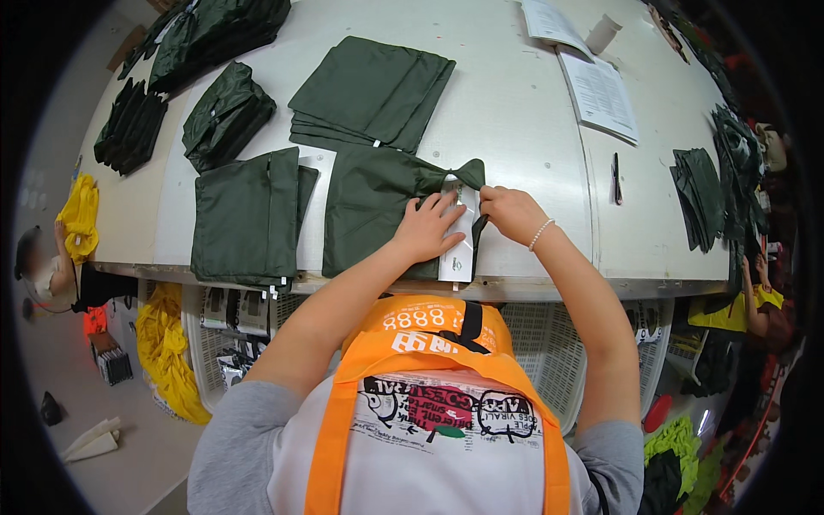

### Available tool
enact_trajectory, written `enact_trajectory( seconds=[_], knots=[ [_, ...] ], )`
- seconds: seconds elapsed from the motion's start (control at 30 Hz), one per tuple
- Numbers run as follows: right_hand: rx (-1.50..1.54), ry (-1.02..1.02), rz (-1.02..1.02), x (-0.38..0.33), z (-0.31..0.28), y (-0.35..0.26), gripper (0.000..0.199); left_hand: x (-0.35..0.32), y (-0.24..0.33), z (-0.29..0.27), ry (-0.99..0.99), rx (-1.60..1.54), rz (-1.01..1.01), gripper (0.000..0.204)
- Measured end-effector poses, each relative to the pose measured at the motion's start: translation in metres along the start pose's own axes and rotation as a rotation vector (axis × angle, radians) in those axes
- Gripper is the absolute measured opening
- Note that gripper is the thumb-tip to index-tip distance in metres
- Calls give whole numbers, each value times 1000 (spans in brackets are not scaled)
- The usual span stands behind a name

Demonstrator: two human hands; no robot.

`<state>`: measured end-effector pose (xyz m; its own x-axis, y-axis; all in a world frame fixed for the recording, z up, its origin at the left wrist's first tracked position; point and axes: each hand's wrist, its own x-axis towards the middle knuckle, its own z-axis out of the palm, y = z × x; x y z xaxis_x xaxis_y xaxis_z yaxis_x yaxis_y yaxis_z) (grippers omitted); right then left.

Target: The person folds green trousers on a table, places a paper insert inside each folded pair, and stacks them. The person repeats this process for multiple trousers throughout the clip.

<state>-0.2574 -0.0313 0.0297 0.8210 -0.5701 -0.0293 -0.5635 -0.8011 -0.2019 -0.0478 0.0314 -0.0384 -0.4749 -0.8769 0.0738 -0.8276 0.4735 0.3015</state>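
A dark green fabric piece (369, 202) lies partly folded at the table's near edge in front of me. On its right part rests a white printed card (458, 249), upright along the cloth. My left hand (429, 225) lies with fingers spread over the cloth and card, pressing on them. My right hand (512, 215), with a beaded bracelet at the wrist, pinches the fabric's right edge, which is bunched up there. To the left sits a folded green stack (246, 219), and just beyond my work a larger flat green stack (373, 90).
More green bundles (227, 112) fill the table's far left; others (697, 197) hang at the right. Papers (596, 94), a white cylinder (603, 33) and a pen (616, 178) lie right. White baskets (549, 352) stand under the edge. Other people are at both sides.
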Motion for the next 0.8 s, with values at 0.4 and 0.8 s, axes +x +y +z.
enact_trajectory(
  seconds=[0.4,0.8],
  knots=[
    [191,-306,193,-14,45,-39,17,19,-5,-1,-233,105,-52,82],
    [648,-57,186,-22,1,-36,10,15,14,-13,-242,-92,-5,95]
  ],
)
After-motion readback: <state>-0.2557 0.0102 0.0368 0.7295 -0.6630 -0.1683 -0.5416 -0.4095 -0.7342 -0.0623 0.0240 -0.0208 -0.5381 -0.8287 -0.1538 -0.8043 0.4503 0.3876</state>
